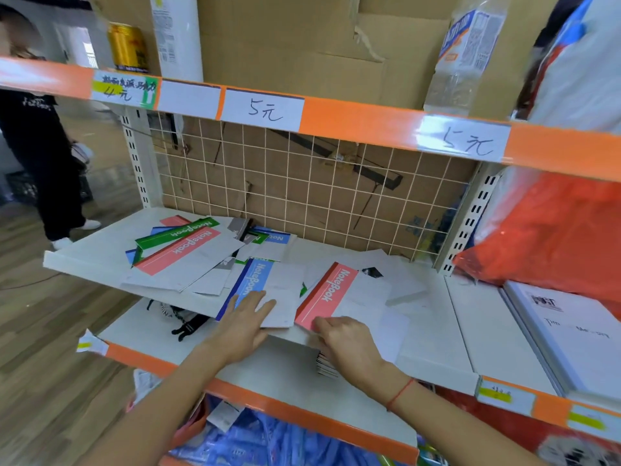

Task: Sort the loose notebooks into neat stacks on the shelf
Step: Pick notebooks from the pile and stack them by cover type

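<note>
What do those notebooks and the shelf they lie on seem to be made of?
Notebooks: paper with thin card covers, apparently matte; they lie flat with thin edges. Shelf: probably white-painted sheet metal, smooth with a thin edge, though this is uncertain.

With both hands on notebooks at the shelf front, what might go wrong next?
The blue-banded notebook under the left hand overhangs the shelf edge and may slide off. The right hand pulling the red-banded notebook could drag loose ones beneath it, and nudge the small stack hanging below the edge.
</note>
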The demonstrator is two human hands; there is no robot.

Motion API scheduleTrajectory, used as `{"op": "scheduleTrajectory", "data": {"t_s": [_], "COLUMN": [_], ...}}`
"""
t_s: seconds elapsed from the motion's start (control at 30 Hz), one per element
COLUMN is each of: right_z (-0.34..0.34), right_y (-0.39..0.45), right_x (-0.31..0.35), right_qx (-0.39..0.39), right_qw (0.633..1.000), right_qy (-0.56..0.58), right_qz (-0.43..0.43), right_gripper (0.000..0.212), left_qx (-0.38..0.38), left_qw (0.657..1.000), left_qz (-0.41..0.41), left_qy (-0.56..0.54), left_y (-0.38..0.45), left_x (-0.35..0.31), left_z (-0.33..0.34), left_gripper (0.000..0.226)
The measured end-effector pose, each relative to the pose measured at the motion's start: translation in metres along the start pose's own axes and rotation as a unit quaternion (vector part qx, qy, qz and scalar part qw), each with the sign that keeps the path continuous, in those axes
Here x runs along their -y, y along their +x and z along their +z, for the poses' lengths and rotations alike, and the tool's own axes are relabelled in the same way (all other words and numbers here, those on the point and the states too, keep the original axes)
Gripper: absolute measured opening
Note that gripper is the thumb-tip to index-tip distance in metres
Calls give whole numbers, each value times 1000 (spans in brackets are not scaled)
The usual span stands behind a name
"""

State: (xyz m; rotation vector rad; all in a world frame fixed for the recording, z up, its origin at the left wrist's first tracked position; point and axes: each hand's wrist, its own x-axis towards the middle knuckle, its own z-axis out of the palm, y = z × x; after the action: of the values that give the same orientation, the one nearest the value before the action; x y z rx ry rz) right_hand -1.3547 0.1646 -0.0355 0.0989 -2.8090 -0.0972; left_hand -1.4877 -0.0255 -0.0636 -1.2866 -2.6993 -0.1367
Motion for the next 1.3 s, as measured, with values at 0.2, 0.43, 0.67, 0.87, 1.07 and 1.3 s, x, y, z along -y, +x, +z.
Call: {"op": "scheduleTrajectory", "data": {"t_s": [0.2, 0.43, 0.67, 0.87, 1.07, 1.3], "right_z": [-4, -14, -1, 4, -35, -81], "right_y": [36, 45, 28, 7, -41, -141], "right_x": [-3, -4, -2, -25, -50, -106], "right_qx": [190, 205, 128, 134, 63, 49], "right_qw": [975, 975, 982, 960, 962, 939], "right_qy": [9, -21, -53, -106, -161, -224], "right_qz": [118, 82, 127, 220, 213, 257], "right_gripper": [71, 51, 56, 97, 98, 105], "left_qx": [52, 59, 10, -52, -124, -162], "left_qw": [999, 998, 1000, 995, 989, 970], "left_qz": [-3, 11, 11, 33, 65, 182], "left_qy": [-5, -13, 19, 76, 42, 4], "left_y": [8, 7, 8, 10, 23, 49], "left_x": [2, 8, 8, 10, -37, -149], "left_z": [-3, -6, 2, 12, -12, -26], "left_gripper": [64, 63, 81, 113, 117, 113]}}
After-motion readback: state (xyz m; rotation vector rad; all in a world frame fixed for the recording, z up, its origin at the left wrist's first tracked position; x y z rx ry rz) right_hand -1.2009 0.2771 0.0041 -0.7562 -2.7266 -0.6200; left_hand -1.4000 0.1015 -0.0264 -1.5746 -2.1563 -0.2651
